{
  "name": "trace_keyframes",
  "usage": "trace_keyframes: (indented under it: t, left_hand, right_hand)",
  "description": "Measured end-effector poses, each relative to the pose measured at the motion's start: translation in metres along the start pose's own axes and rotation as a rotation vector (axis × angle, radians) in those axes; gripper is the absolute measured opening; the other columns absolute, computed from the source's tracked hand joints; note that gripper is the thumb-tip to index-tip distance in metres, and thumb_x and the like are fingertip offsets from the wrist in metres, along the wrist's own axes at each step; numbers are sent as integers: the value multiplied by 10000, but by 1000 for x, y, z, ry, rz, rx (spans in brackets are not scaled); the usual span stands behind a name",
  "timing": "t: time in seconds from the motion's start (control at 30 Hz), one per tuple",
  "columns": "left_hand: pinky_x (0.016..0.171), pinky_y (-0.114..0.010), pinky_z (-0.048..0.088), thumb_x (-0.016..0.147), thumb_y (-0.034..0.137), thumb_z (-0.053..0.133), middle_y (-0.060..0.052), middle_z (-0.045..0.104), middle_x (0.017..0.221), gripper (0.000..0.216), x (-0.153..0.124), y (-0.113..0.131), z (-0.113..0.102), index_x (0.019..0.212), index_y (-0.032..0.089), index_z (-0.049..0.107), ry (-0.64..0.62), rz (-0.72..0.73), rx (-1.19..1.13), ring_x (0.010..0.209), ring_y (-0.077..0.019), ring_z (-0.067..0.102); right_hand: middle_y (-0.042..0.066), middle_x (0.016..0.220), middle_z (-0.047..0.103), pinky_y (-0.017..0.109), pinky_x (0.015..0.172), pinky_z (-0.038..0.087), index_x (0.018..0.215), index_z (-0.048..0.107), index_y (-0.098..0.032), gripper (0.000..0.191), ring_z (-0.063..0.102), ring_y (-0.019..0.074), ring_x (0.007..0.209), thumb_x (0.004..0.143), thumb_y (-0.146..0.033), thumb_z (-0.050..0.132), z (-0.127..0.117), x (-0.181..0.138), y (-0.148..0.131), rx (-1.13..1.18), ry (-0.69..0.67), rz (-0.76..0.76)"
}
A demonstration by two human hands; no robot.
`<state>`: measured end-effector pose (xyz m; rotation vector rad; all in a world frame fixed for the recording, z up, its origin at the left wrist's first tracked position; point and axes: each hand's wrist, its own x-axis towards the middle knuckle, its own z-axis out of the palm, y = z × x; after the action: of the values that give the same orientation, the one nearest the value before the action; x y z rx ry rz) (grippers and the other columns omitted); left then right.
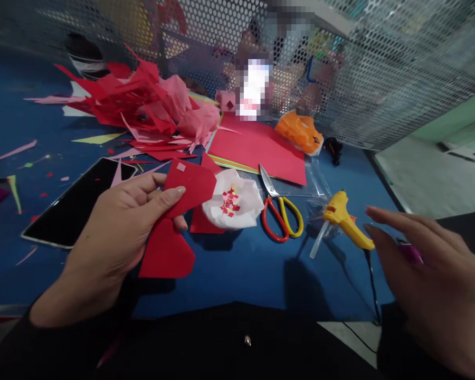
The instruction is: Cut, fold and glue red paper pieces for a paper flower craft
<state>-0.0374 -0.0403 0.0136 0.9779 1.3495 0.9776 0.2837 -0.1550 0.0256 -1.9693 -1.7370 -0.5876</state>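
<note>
Right hand [435, 266] is blurred and its near side runs into the right edge; the purple thing [414, 253] behind it is mostly covered, can't ID it. Screen [255, 87] at far centre is pixelated, unreadable. My left fingers hide the middle of the red cut-out [192, 187], so can't tell if it's one piece or two. Pose: left hand [114, 224] reaches in from near left, pinching the cut-out, which overlaps the white dish [248, 211] in view. Right thumb and fingers are parted beside the yellow glue gun [348, 224], contact unclear
</note>
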Motion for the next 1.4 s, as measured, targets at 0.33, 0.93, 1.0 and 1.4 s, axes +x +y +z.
trace_keyframes:
  t: [0.33,0.93,1.0,1.4]
  left_hand:
    - [371,-133,404,795,321,749,48,646,490,334,1,-7,-3,1090,187,667,-30,7,7,378,-89,528]
    - [396,-154,443,801,351,753,55,656,507,391,-3,-11,-10,1154,213,656,-82,33,-23,409,-106,560]
    - [387,-156,433,796,365,759,53,654,498,405,-3,-11,-9,1158,213,660,-84,45,-16,403,-108,555]
    - [414,-156,423,806,377,750,34,673,537,336,2,-16,-10,1067,190,649,-78,51,19,423,-101,554]
  right_hand:
    - [44,859,729,360,715,351,877,739,-211,246,628,191,785,984,-206,517,71,87,-99,208,-491,-773]
    - [30,705,656,368,659,221,638,613,-180,268,477,155,631,887,-93,567,117,96,-128,-48,-627,-866]
    - [30,712,661,368,657,220,640,615,-178,264,482,156,635,883,-87,566,116,96,-130,-75,-645,-852]
    - [47,776,705,346,725,318,797,719,-163,170,578,160,704,824,-90,567,103,101,-120,155,-606,-674]
